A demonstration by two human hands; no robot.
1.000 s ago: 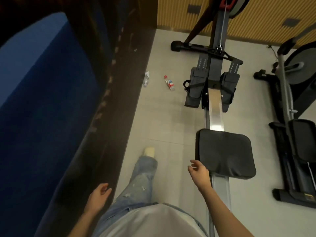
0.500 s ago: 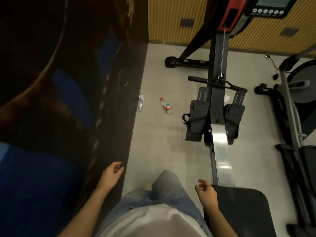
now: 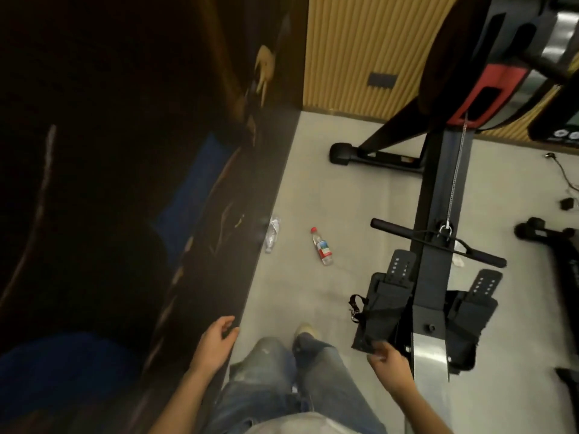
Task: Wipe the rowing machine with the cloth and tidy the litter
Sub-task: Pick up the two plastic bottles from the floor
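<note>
The black rowing machine (image 3: 438, 195) runs up the right side, with its handle bar (image 3: 394, 229), two footrests (image 3: 388, 308) and steel rail (image 3: 429, 355). A red-capped plastic bottle (image 3: 321, 245) lies on the floor left of it. A crushed clear bottle (image 3: 272, 234) lies by the dark wall. Something white (image 3: 459, 255) shows behind the handle. My left hand (image 3: 216, 339) hangs empty with loosely curled fingers near the wall. My right hand (image 3: 387, 361) is empty, loosely curled, beside the left footrest. No cloth is in view.
A dark wall (image 3: 125, 183) with blue panels closes off the left. A ribbed yellow wall (image 3: 360, 51) stands at the back. Another machine's base (image 3: 548, 233) and a cable (image 3: 564, 170) lie at the right. Pale floor (image 3: 313, 183) stretches between wall and rower. My legs (image 3: 282, 371) are below.
I have walked forward along the rower: the seat has dropped out of view and the footrests, handle and bottles are closer. Both hands stay empty and swing at my sides.
</note>
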